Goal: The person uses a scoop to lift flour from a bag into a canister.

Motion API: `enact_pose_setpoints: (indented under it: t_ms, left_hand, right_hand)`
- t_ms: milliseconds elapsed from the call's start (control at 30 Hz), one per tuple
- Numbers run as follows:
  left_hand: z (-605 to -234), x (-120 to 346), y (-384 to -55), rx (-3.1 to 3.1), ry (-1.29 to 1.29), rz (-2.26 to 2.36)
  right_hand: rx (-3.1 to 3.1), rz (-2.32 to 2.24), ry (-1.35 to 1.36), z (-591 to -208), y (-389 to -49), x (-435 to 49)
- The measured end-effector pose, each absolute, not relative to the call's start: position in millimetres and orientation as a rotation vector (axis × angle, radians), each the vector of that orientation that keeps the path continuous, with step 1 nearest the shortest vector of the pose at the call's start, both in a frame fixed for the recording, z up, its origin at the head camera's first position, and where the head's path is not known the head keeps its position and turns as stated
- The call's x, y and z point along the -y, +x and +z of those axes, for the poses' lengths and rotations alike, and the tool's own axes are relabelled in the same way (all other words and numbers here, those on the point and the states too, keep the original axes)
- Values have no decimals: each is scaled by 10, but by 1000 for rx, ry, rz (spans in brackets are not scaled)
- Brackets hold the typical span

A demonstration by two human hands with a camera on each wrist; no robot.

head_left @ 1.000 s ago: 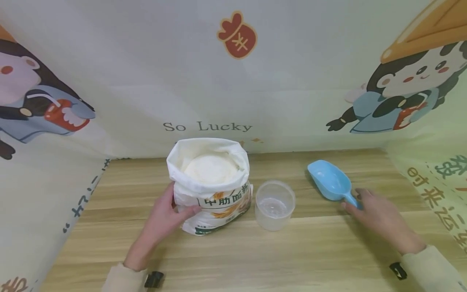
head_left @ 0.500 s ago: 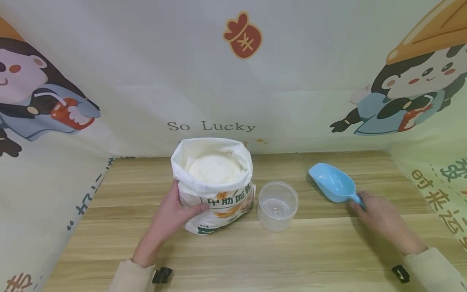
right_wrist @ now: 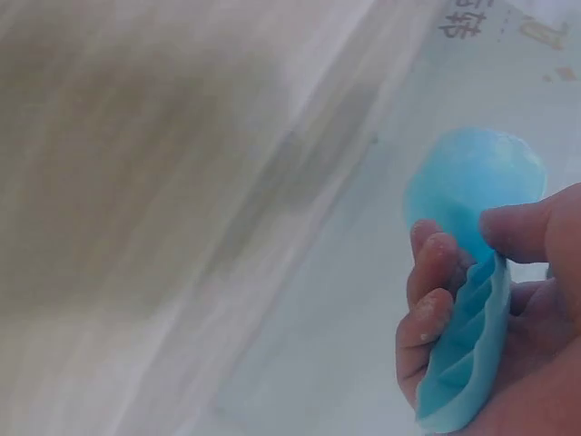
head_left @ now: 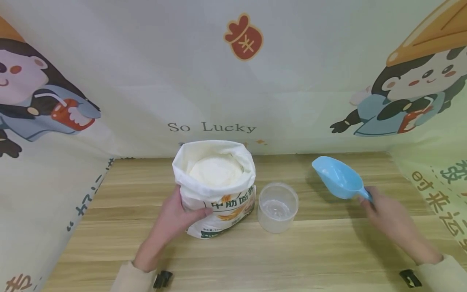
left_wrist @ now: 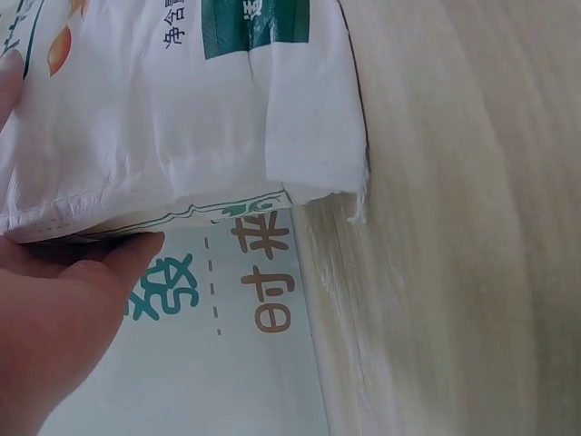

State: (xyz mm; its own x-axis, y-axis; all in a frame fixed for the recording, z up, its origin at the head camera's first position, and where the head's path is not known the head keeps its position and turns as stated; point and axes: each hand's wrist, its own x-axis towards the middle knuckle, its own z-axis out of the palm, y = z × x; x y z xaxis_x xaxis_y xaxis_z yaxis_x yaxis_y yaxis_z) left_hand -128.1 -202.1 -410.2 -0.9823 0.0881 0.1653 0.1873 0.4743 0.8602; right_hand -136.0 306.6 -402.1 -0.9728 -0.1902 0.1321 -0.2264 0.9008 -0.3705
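Note:
An open white flour bag [head_left: 230, 219] with printed characters stands upright on the table, pale flour [head_left: 217, 171] visible inside. My left hand [head_left: 178, 217] grips its left side, thumb across the front and fingers behind, partly hidden in the head view. At the right, my right hand [head_left: 388, 215] holds a blue scoop [head_left: 339, 178] by the handle. The right wrist view shows fingers curled round the ribbed handle [right_wrist: 467, 350]. The scoop is raised off the table and looks empty. Between bag and scoop stands a clear plastic cup [head_left: 278, 209], close to the bag's right side.
The wood-grain table [head_left: 277, 263] meets a printed cloth backdrop [head_left: 306, 101] at the back and on both sides. Dark clips [head_left: 162, 280] show near both sleeves.
My right hand has taken the scoop's handle more fully and lifted it off the table, slightly to the right. My left hand stays on the flour bag.

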Motion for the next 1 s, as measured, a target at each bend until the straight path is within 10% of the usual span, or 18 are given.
enact_pose_setpoints:
  t_ms: [1000]
  left_hand:
    - [-4118, 2031, -1308, 2598, -441, -1643]
  right_hand:
    - [2315, 280, 958, -2727, -1439, -1787]
